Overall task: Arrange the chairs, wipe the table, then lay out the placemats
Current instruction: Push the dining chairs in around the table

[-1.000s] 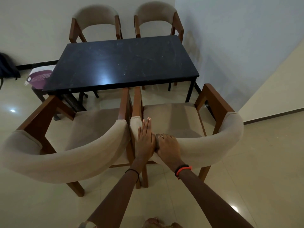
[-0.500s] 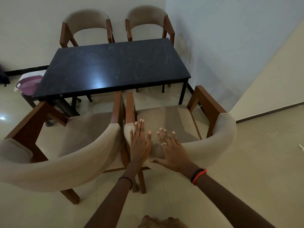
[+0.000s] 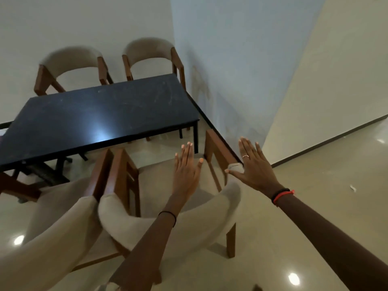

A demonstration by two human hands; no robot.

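Note:
A black rectangular table (image 3: 100,120) stands in the corner. Two beige chairs with wooden frames stand at its far side, one on the left (image 3: 71,59) and one on the right (image 3: 149,47). Two more stand side by side on my side, the near left chair (image 3: 54,234) and the near right chair (image 3: 189,219). My left hand (image 3: 185,171) hovers open, fingers spread, above the near right chair's seat. My right hand (image 3: 255,166) is open too, raised over that chair's right arm post (image 3: 218,148), holding nothing.
A white wall (image 3: 231,59) runs close along the table's right end, with a dark skirting line at the floor. Glossy beige floor tiles (image 3: 315,206) spread to the right. A small white scrap (image 3: 353,188) lies on the floor at right.
Both hands have lifted off the near right chair's backrest and spread apart, the right one swinging out to the right. The view has shifted and tilted right.

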